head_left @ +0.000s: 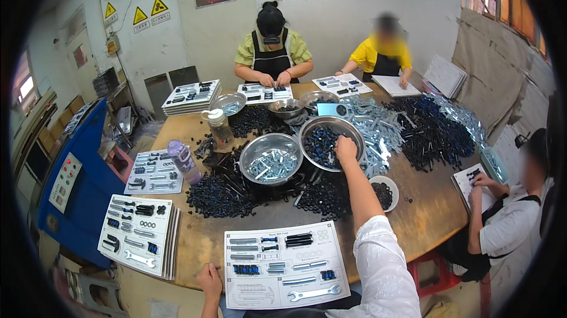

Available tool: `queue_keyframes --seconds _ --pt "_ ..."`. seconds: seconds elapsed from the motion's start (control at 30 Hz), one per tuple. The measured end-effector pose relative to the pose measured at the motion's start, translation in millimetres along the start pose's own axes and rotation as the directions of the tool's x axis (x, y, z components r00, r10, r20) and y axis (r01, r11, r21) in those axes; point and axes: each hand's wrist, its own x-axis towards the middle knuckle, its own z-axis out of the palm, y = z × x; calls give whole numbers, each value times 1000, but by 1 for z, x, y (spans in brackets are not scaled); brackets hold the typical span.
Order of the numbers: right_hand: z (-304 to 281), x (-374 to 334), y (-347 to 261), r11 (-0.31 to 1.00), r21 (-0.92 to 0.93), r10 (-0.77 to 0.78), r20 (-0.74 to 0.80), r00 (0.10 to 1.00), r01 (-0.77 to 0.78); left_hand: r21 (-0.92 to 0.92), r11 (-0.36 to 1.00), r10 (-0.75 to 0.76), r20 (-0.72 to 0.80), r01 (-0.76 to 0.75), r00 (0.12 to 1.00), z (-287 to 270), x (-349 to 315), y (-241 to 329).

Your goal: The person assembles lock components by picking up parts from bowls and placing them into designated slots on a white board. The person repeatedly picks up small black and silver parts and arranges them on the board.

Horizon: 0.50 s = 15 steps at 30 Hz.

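My right hand (346, 150) reaches over the table into a steel bowl (304, 141) of black and blue fasteners. Its fingers are pinched together, and whatever they hold is hidden. In front of me lies a white printed card (260, 287) packed with bolts, metal sleeves, black and blue parts and a wrench (315, 294). Some printed outlines on it, such as rings and a hex key, have no part over them. Against the card's left edge, my left hand (210, 282) has curled fingers; whether they grip the edge I cannot make out.
Left stand filled cards (137, 232) in a stack, a purple bottle (184, 163) and a clear jar (220, 132). A bowl of silver pieces (242, 161), a white bowl (396, 193) and heaps of black bolts (431, 132) spread across the table. Three people work around it.
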Motion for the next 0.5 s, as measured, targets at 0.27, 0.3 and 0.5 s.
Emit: queue_keyframes --seconds 0.27,0.3,0.5 --pt "21 7 4 995 -93 20 -116 993 -31 46 997 69 -34 -68 997 -3 0 -17" --pt "21 7 10 996 -80 27 -132 991 -38 27 999 45 -16 -44 999 -1 2 -13" --pt "2 0 -6 996 50 80 -11 997 -79 18 1000 -21 -26 21 999 -1 -3 -25"
